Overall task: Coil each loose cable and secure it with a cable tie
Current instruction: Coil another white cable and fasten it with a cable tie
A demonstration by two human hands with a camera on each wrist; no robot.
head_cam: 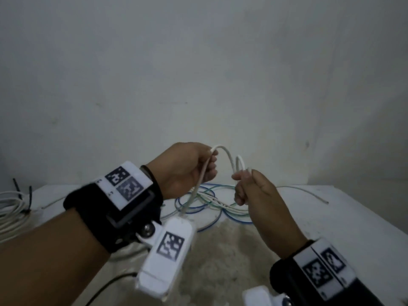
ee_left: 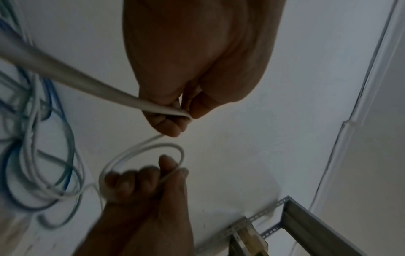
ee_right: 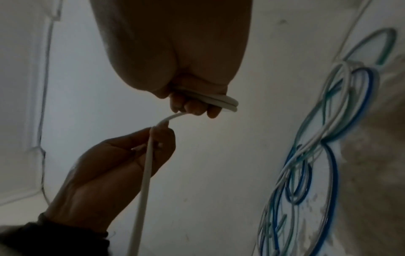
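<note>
Fingertips of both hands mostly hidden behind knuckles in head view; wrist views dim, blurred. Left hand (head_cam: 187,168) curled, grip clamped on white cable (head_cam: 225,153), held above table (head_cam: 353,217). Right hand (head_cam: 254,191) fist pinching small loops of same cable. Cable arches hand to hand, left-right; long tail drops from left hand to table. Tangle of blue and green cables (head_cam: 209,202) on table beneath hands. Tied white bundle (head_cam: 11,208) cut off at left edge

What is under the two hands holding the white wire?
Below the left hand and right hand lies a tangle of blue, green and white cables on the white table. The hands hide part of it.
</note>
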